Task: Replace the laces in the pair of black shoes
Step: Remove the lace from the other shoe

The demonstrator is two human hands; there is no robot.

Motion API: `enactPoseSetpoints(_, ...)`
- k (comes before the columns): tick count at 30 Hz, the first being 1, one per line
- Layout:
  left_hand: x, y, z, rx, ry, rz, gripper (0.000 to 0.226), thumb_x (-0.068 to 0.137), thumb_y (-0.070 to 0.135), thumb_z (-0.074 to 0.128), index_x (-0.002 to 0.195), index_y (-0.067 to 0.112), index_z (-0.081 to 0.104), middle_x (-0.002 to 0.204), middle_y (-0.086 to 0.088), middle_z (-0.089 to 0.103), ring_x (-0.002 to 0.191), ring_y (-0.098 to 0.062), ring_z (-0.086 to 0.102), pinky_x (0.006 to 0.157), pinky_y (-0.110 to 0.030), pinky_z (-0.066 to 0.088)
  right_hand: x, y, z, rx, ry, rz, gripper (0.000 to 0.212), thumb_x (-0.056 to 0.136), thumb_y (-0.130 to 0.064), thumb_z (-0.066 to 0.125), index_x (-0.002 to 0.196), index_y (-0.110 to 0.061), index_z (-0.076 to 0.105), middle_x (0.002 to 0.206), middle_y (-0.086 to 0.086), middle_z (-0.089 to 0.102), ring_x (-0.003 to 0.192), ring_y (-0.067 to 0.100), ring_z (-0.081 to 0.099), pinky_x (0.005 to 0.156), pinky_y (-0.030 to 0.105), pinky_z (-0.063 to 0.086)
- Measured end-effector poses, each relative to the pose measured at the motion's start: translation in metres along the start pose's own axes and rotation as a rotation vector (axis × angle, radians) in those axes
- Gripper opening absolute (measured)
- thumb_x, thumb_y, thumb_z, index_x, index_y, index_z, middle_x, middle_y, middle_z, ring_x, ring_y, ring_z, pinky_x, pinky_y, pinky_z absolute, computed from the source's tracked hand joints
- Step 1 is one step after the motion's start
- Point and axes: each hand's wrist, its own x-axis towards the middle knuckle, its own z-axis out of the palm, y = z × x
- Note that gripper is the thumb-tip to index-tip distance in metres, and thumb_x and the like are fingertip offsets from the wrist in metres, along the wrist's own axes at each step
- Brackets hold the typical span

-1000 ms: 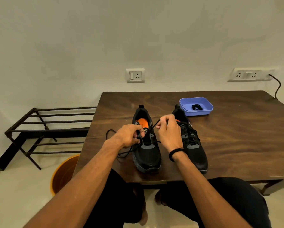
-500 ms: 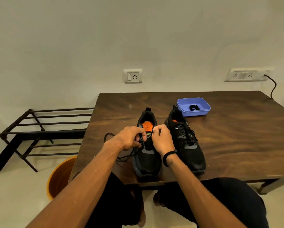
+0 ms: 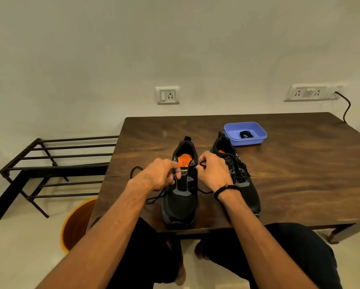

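Note:
Two black shoes stand side by side at the near edge of the wooden table (image 3: 289, 174). The left shoe (image 3: 180, 203) has an orange insole, and a loose black lace (image 3: 154, 198) trails off its left side. My left hand (image 3: 161, 174) grips the left side of this shoe's tongue area, its fingers curled on the lace there. My right hand (image 3: 213, 171) pinches the other lace end at the shoe's right eyelets. The right shoe (image 3: 240, 180) is fully laced and partly hidden behind my right wrist.
A blue plastic tray (image 3: 230, 132) holding a coiled black lace (image 3: 245, 134) sits behind the right shoe. A dark metal rack (image 3: 56, 165) stands left of the table, with an orange bucket (image 3: 75, 226) on the floor beside it. Wall sockets and a cable are behind.
My right hand has dropped from its raised pull back to the left shoe's eyelets and now sits at its right side. The left hand stays on the shoe's left side.

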Motion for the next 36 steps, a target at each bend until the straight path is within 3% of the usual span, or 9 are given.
enactPoseSetpoints(3, 0.0, -0.001, -0.001, 0.003, -0.018, -0.025, 0.027, 0.092, 0.0, 0.064, 0.091, 0.026, 0.069, 0.084, -0.001, 0.071, 0.075, -0.005, 0.066, 0.07, -0.018, 0.046, 0.0, 0.002, -0.006, -0.132, -0.014, -0.014, 0.044, 0.092, -0.03, 0.072, 0.132, -0.019, 0.056, 0.132, 0.009, 0.056, 0.12, 0.036, 0.056, 0.098, 0.049, 0.051)
enactPoseSetpoints(7, 0.002, 0.004, 0.0, 0.011, -0.054, -0.033, 0.005, 0.096, 0.025, 0.07, 0.095, 0.031, 0.07, 0.092, 0.007, 0.068, 0.085, -0.008, 0.065, 0.074, -0.022, 0.048, -0.002, -0.005, -0.018, -0.08, 0.078, -0.064, 0.037, 0.097, -0.026, 0.066, 0.133, -0.023, 0.057, 0.117, 0.005, 0.067, 0.11, 0.029, 0.065, 0.092, 0.047, 0.055)
enactPoseSetpoints(10, 0.003, 0.01, 0.004, 0.072, -0.115, -0.018, 0.013, 0.094, 0.044, 0.071, 0.099, 0.031, 0.073, 0.095, 0.008, 0.067, 0.087, -0.009, 0.063, 0.076, -0.026, 0.051, -0.005, -0.01, -0.02, 0.006, -0.274, -0.17, 0.058, 0.095, -0.01, 0.063, 0.146, -0.033, 0.052, 0.119, 0.005, 0.066, 0.111, 0.025, 0.064, 0.101, 0.043, 0.053)
enactPoseSetpoints(13, 0.003, 0.016, 0.007, 0.07, -0.191, -0.043, 0.018, 0.092, 0.041, 0.075, 0.106, 0.029, 0.075, 0.095, 0.008, 0.064, 0.088, -0.009, 0.06, 0.075, -0.023, 0.047, -0.01, -0.012, -0.013, -0.16, -0.484, -0.258, 0.061, 0.093, -0.01, 0.067, 0.147, -0.033, 0.054, 0.136, 0.012, 0.049, 0.127, 0.032, 0.054, 0.109, 0.04, 0.046)
enactPoseSetpoints(23, 0.004, 0.022, 0.006, -0.012, -0.368, -0.093, 0.016, 0.097, 0.036, 0.069, 0.092, 0.022, 0.064, 0.088, 0.005, 0.063, 0.076, -0.008, 0.059, 0.064, -0.022, 0.047, -0.014, -0.011, -0.016, -0.165, -0.467, -0.269, 0.054, 0.096, -0.009, 0.056, 0.143, -0.035, 0.059, 0.142, 0.007, 0.063, 0.129, 0.029, 0.057, 0.108, 0.037, 0.048)
enactPoseSetpoints(27, -0.002, 0.013, 0.004, -0.322, -0.429, -0.209, 0.028, 0.094, 0.024, 0.075, 0.072, 0.023, 0.057, 0.073, 0.008, 0.059, 0.073, -0.006, 0.056, 0.067, -0.023, 0.047, -0.009, -0.011, -0.015, -0.159, -0.512, -0.244, 0.047, 0.101, -0.032, 0.059, 0.147, -0.037, 0.054, 0.146, 0.003, 0.059, 0.129, 0.028, 0.056, 0.103, 0.034, 0.046)
enactPoseSetpoints(32, -0.014, 0.0, -0.011, -0.753, -0.003, -0.432, 0.032, 0.079, 0.005, 0.076, 0.054, 0.021, 0.063, 0.066, -0.001, 0.06, 0.069, -0.015, 0.051, 0.065, -0.029, 0.041, -0.005, -0.003, -0.011, -0.211, -0.57, -0.19, 0.081, 0.076, -0.049, 0.086, 0.145, -0.037, 0.047, 0.149, 0.0, 0.054, 0.136, 0.028, 0.048, 0.111, 0.046, 0.044)
enactPoseSetpoints(34, -0.014, 0.001, -0.014, -1.025, 0.262, -0.542, 0.024, 0.078, -0.002, 0.068, 0.059, 0.012, 0.064, 0.067, -0.008, 0.06, 0.068, -0.018, 0.052, 0.067, -0.027, 0.043, -0.006, -0.004, -0.004, -0.144, -0.498, -0.161, 0.08, 0.062, -0.071, 0.084, 0.13, -0.039, 0.056, 0.136, -0.002, 0.061, 0.129, 0.026, 0.053, 0.104, 0.049, 0.049)
enactPoseSetpoints(36, -0.014, 0.001, -0.015, -1.183, 0.292, -0.588, 0.017, 0.081, -0.003, 0.061, 0.067, 0.007, 0.064, 0.07, -0.009, 0.064, 0.067, -0.016, 0.057, 0.068, -0.023, 0.046, -0.008, -0.006, 0.005, -0.107, -0.385, -0.146, 0.077, 0.053, -0.08, 0.081, 0.114, -0.038, 0.06, 0.119, -0.004, 0.067, 0.116, 0.024, 0.06, 0.091, 0.046, 0.055)
